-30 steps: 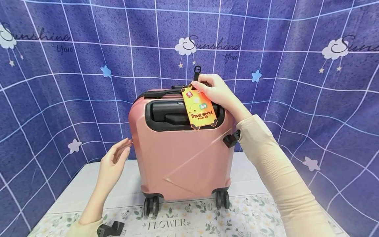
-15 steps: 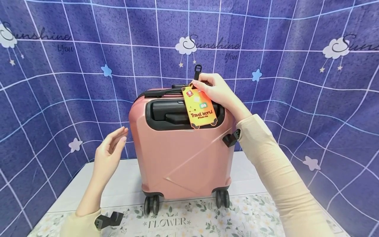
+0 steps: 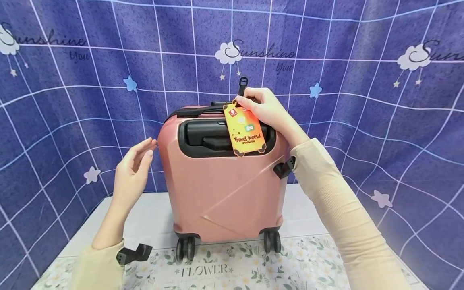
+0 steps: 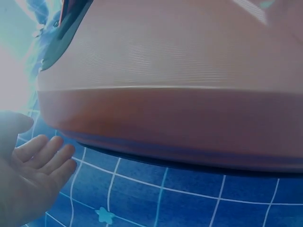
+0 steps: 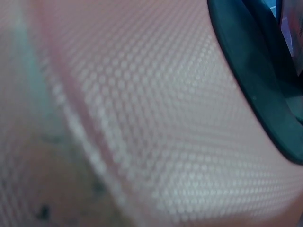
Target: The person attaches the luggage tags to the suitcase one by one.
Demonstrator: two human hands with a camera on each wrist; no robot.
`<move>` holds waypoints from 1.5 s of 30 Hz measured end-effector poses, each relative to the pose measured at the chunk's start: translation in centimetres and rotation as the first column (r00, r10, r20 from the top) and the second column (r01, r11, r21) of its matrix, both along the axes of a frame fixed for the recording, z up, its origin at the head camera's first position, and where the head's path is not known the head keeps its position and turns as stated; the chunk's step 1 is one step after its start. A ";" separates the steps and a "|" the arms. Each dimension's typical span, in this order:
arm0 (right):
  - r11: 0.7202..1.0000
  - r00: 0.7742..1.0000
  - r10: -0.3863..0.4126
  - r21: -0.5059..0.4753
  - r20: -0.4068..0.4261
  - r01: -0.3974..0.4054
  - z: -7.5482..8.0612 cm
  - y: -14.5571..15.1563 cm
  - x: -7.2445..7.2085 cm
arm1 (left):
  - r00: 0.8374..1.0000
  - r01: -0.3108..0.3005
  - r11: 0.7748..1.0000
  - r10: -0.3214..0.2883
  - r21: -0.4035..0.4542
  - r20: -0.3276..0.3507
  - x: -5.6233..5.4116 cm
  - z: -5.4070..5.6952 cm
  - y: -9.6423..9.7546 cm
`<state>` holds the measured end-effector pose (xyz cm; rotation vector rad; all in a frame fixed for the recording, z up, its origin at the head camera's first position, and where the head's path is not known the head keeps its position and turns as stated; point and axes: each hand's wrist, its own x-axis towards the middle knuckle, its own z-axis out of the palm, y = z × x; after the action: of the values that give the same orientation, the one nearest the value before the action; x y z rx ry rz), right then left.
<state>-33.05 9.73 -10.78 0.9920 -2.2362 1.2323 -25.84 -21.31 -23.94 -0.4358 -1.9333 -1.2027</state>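
Note:
A pink hard-shell suitcase (image 3: 224, 193) stands upright on its wheels in the head view. Near its top right, my right hand (image 3: 266, 108) pinches the black strap (image 3: 242, 86) of an orange luggage tag (image 3: 245, 131). The tag hangs over the black handle recess (image 3: 206, 139), and the strap's buckle end sticks up above my fingers. My left hand (image 3: 132, 171) is beside the suitcase's upper left side, fingers loosely extended and holding nothing. In the left wrist view that hand (image 4: 38, 175) shows its palm and fingertips close to the suitcase shell (image 4: 165, 118).
A floral mat (image 3: 301, 262) printed with "FLOWER" lies under the wheels (image 3: 186, 247), with a white surface (image 3: 145, 213) behind. A purple grid-patterned curtain (image 3: 108, 72) surrounds the back and sides. A black carry handle (image 3: 197, 110) runs along the suitcase top.
My left hand has moved upward along the suitcase's left side and slightly left. The right hand keeps its pinch on the tag's strap, nearly still.

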 end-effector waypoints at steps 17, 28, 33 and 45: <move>1.000 0.999 0.011 -0.004 0.030 -0.011 -0.3 0.2 -0.3 | 0.997 -0.003 0.998 -0.001 -0.056 -0.083 -1.0 3.9 1.4; 1.000 1.000 -0.003 0.025 0.007 0.003 -0.3 0.3 -0.2 | 0.993 0.078 0.992 -0.086 -0.096 -0.086 -1.5 7.5 3.6; 1.000 1.000 0.011 0.026 -0.002 -0.011 -0.3 0.2 -0.4 | 0.989 0.112 0.987 -0.122 -0.118 -0.078 -1.9 8.7 4.8; 0.998 0.995 0.006 0.065 -0.097 0.000 -0.2 0.0 -0.7 | 0.995 0.016 0.959 -0.044 -0.282 -0.092 -3.0 11.4 7.8</move>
<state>-33.78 9.75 -10.93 1.0567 -2.2128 1.0949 -28.88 -13.55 -12.55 -0.6617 -2.0247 -0.9084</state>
